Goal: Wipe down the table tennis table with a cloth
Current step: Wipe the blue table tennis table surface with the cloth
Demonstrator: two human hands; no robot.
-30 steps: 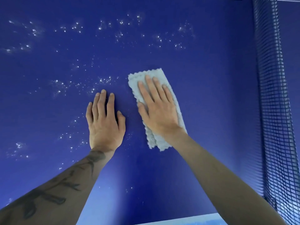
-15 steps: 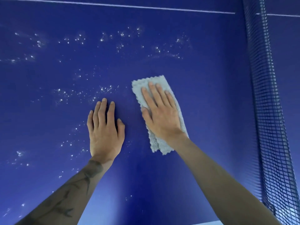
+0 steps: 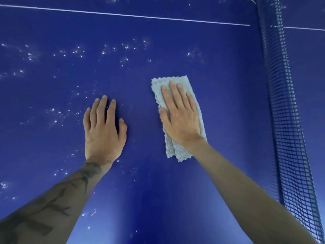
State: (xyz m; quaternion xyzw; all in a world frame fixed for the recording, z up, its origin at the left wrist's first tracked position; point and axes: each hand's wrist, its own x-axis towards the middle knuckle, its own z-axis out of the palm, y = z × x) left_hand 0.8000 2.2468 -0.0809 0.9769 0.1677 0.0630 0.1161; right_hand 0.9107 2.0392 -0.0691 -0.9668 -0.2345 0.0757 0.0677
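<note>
— What has changed over the last second?
— The right hand (image 3: 181, 118) and the cloth (image 3: 173, 150) under it sit farther from the left hand (image 3: 103, 132) than before. The strip of bare table (image 3: 228, 103) between the two thumbs is wider.
— Is the cloth gripped?
— No. The right hand lies flat on it with straight fingers and presses it onto the table. The left hand is flat too, palm down on the bare surface, and holds nothing.
— How does the cloth lie?
— It is folded into a strip. Its long axis runs from under the wrist out past the fingertips, roughly in line with the forearm.
— And the dirt?
— The white specks (image 3: 58, 113) lie left of the pressing hand, mostly beyond the left hand. More sit ahead of the fingertips, short of the white line (image 3: 123, 14). To the right, toward the net (image 3: 284, 120), the surface looks clean. The next stroke probably goes leftward, broadside, or forward, and the left hand likely has to lift out of its path.
</note>
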